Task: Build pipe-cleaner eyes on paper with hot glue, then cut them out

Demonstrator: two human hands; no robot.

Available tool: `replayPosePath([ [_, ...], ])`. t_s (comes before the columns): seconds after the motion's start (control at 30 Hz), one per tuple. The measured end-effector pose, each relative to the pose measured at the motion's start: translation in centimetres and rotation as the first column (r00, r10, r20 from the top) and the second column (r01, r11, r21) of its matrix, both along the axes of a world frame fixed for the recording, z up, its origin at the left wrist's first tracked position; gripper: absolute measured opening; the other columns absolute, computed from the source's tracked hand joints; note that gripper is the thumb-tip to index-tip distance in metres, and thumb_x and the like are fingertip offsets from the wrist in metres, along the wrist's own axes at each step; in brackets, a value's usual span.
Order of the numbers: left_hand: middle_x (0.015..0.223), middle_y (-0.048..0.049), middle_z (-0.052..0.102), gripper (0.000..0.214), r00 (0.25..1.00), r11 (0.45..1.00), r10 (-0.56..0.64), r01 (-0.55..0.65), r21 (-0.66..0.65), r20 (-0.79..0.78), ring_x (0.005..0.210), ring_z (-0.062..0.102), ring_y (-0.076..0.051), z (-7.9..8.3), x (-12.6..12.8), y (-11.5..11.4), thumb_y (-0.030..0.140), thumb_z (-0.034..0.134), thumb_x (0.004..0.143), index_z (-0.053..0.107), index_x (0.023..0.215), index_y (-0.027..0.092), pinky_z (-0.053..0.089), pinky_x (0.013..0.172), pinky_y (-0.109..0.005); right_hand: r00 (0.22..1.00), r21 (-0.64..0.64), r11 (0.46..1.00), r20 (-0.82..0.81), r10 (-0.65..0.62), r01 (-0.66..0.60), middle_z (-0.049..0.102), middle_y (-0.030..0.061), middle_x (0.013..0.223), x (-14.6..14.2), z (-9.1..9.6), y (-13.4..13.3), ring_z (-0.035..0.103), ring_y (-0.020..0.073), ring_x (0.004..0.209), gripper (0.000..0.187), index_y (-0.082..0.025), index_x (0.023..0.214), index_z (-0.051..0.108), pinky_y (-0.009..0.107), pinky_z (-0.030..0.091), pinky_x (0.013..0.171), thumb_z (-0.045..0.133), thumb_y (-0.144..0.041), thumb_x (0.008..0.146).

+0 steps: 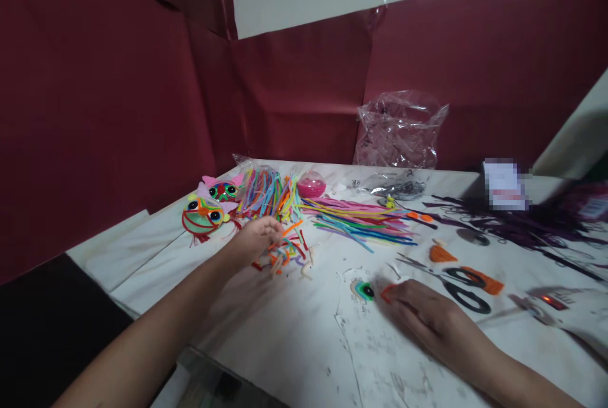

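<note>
My left hand (260,238) is over a pile of short cut pipe cleaner pieces (304,262), fingers curled together. An orange pipe cleaner piece (293,227) sticks out from its fingertips. Closer to me, my right hand (427,313) pinches a small red-orange pipe cleaner piece (386,294) above a sheet of paper with markings (375,348). Just left of those fingertips lies an eye shape (363,291) of green, blue and pale coiled strips around a black centre. Scissors (451,281) rest partly open beyond the right hand.
Two colourful mask-like faces (204,218) lie at the left. Bundles of long pipe cleaners (361,221) and a pink round container (312,185) are behind the pile. Orange pieces (441,253) lie near the scissors; dark purple strips (513,227) spread at right. A clear plastic bag (399,129) stands at the back.
</note>
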State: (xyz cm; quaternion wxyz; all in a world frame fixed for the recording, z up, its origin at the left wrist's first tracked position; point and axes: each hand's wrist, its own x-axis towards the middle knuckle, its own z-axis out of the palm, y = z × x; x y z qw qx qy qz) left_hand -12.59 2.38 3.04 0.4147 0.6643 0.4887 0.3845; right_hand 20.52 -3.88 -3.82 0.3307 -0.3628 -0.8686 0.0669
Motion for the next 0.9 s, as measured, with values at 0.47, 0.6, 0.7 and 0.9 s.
replayPosePath([
  [0.47,0.059,0.0036,0.055,0.024,0.873,0.852,-0.448,0.483,-0.204,0.193,0.049,0.044,-0.007,-2.0,9.4,-0.5,0.033,0.063,0.068,0.054,0.079,0.014,0.032,0.049,-0.022,0.991,0.225,0.968,0.056,-0.124,0.108,0.068,0.0096,0.08,-4.0,4.2,0.9,0.06,0.0217,0.078,0.013,-0.014,0.094,0.063,0.035,0.046,0.072,0.051,-0.016,0.089],
  [0.6,0.059,0.0033,0.053,0.019,0.901,0.902,-0.427,0.417,-0.116,-0.08,0.053,0.046,-0.01,-1.6,10.5,-1.2,0.031,0.059,0.068,0.061,0.076,0.014,0.033,0.051,-0.022,0.978,0.182,0.968,0.083,-0.192,0.174,0.065,0.0076,0.071,-3.4,3.7,1.3,0.057,0.0184,0.069,0.017,-0.013,0.083,0.064,0.027,0.042,0.063,0.049,-0.013,0.09],
  [0.7,0.058,0.0017,0.055,0.018,0.863,0.923,-0.326,0.378,0.066,-0.386,0.055,0.049,-0.012,-1.7,11.1,-1.4,0.028,0.049,0.078,0.058,0.067,0.016,0.032,0.052,-0.023,0.955,0.228,0.951,0.162,-0.248,0.208,0.063,0.0076,0.069,-3.1,3.5,1.1,0.056,0.0181,0.067,0.018,-0.013,0.079,0.063,0.026,0.038,0.06,0.047,-0.012,0.089],
  [0.9,0.061,-0.0028,0.059,0.023,0.626,0.881,0.094,0.309,0.357,-0.774,0.059,0.054,-0.017,-2.5,11.9,-1.6,0.031,0.043,0.088,0.057,0.076,0.019,0.027,0.052,-0.025,0.861,0.167,0.923,0.333,-0.384,0.347,0.06,0.0053,0.06,-2.5,3.8,1.5,0.05,0.0156,0.052,0.021,-0.014,0.076,0.059,0.027,0.026,0.052,0.043,-0.012,0.09],
])
